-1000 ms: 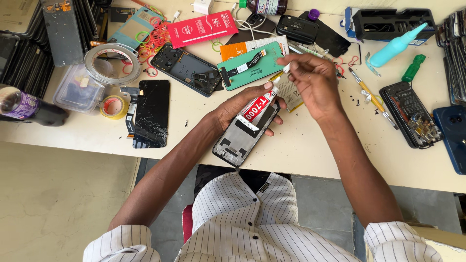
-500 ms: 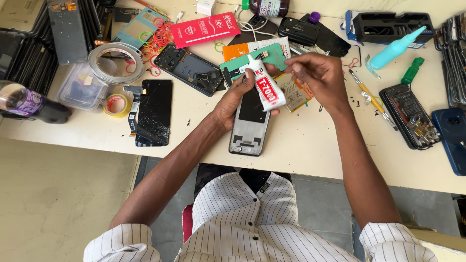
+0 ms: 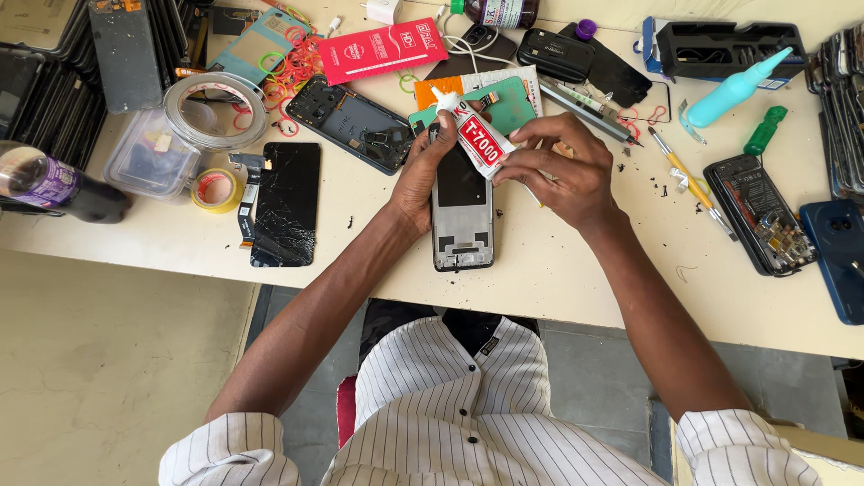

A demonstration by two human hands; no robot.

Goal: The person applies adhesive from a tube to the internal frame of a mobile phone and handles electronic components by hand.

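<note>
I am gripping the phone frame point(image 3: 462, 209) at its left edge with my left hand point(image 3: 421, 175), near the frame's centre. My right hand point(image 3: 560, 171) is pinching the glue tube point(image 3: 475, 135), fingers closed, over its top end.

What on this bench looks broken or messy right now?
The black phone screen lying left of the left hand is badly cracked, with fracture lines across its glass. Small dark bits are scattered on the table right of the right hand. Coloured rubber bands lie loose at the top.
</note>
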